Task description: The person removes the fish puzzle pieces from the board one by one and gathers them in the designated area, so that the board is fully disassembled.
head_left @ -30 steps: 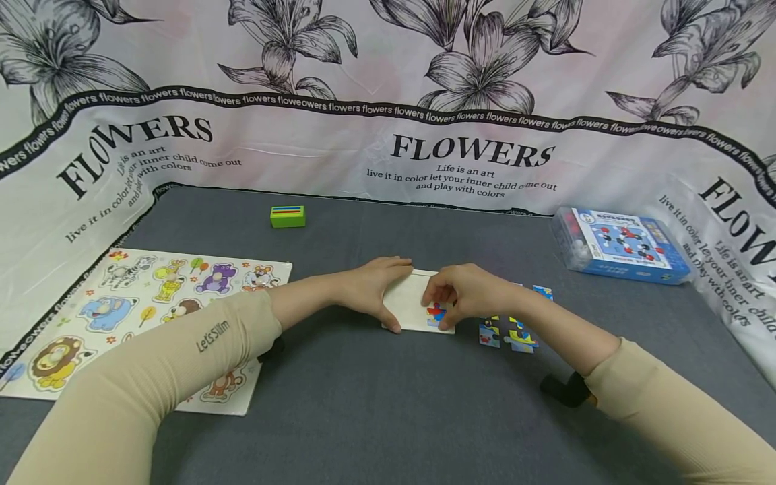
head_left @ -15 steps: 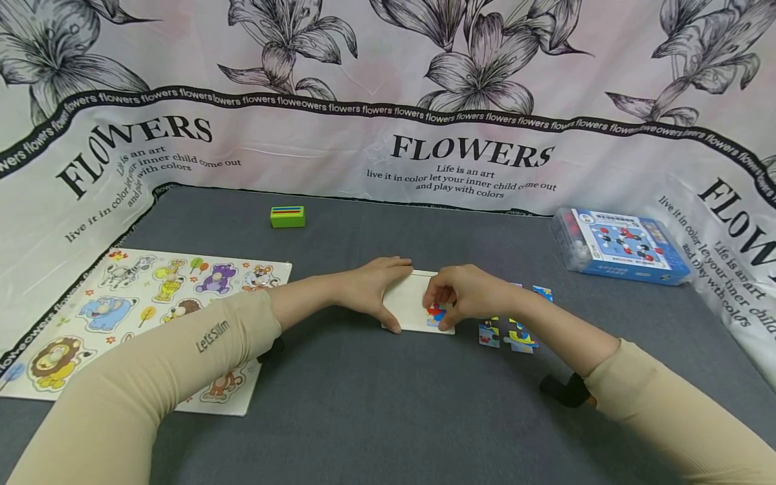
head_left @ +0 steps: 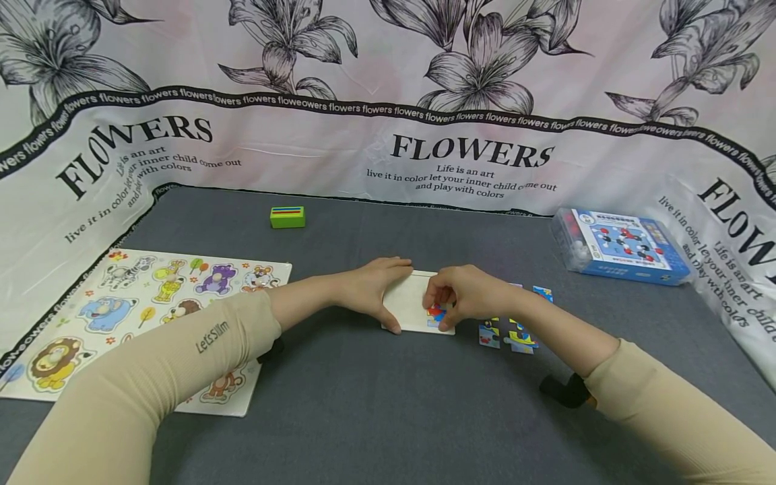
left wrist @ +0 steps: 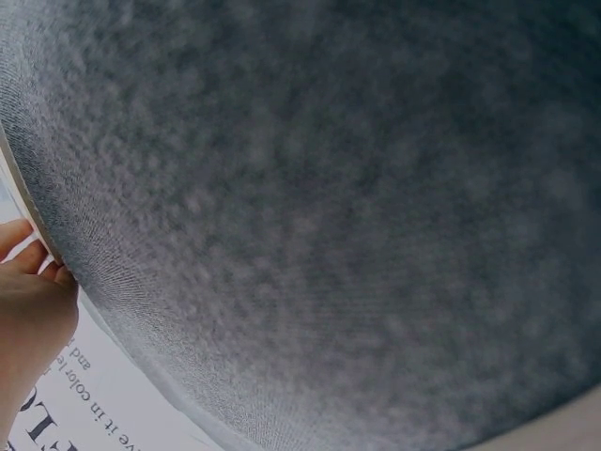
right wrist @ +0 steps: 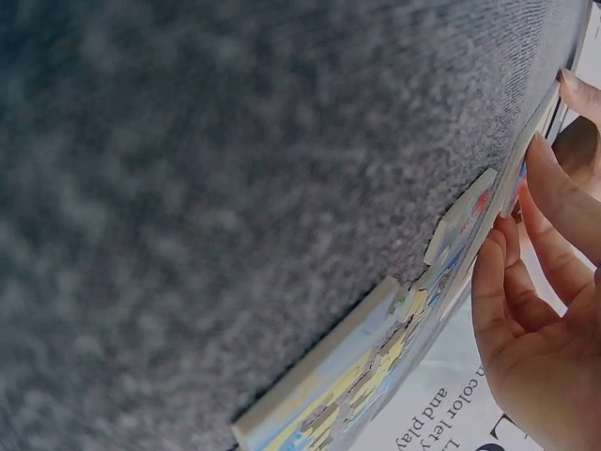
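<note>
A small pale puzzle tray (head_left: 405,306) lies flat in the middle of the table. My left hand (head_left: 368,286) holds its left side, thumb at the near corner and fingers at the far edge. At the tray's near right corner, my right hand (head_left: 475,293) pinches a red-and-blue jigsaw piece (head_left: 434,314) between thumb and fingers; the fingers partly hide it. Several loose jigsaw pieces (head_left: 521,339) lie just right of the tray, partly behind the right forearm. In the right wrist view, the right hand (right wrist: 540,301) is at the tray's edge, with loose pieces (right wrist: 343,381) nearby.
To the left, a large animal puzzle board (head_left: 139,323) lies partly under the left sleeve. A green block (head_left: 287,217) with coloured stripes stands at the back. A blue-and-clear plastic box (head_left: 624,246) sits at the back right, before the flower-printed cloth (head_left: 339,141).
Both hands stay in almost the same place. The jigsaw piece under the right fingers has shifted very slightly at the tray's corner.
</note>
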A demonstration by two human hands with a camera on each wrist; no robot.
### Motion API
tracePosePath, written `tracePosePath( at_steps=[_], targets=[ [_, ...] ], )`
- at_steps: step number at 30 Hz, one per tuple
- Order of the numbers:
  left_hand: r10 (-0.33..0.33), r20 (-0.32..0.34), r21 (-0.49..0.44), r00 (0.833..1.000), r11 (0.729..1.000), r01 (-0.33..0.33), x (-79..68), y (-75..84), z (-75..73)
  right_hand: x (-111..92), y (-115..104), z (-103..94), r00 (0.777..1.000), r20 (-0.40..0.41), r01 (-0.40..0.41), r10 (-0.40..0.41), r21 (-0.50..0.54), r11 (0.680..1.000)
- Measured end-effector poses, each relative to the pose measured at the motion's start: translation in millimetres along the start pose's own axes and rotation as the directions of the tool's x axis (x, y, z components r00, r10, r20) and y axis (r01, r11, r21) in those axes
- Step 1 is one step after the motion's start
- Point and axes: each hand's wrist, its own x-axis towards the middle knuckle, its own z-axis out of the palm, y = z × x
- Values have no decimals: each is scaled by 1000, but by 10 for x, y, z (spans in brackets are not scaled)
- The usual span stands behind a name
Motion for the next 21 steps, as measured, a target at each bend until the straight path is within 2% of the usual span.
tracePosePath(
  at_steps=[21],
  targets=[
    [-15, 11, 1, 1000, 1000, 15, 18, -29, 19, -18, 7, -23, 998, 7, 61, -61, 67, 996]
  ],
)
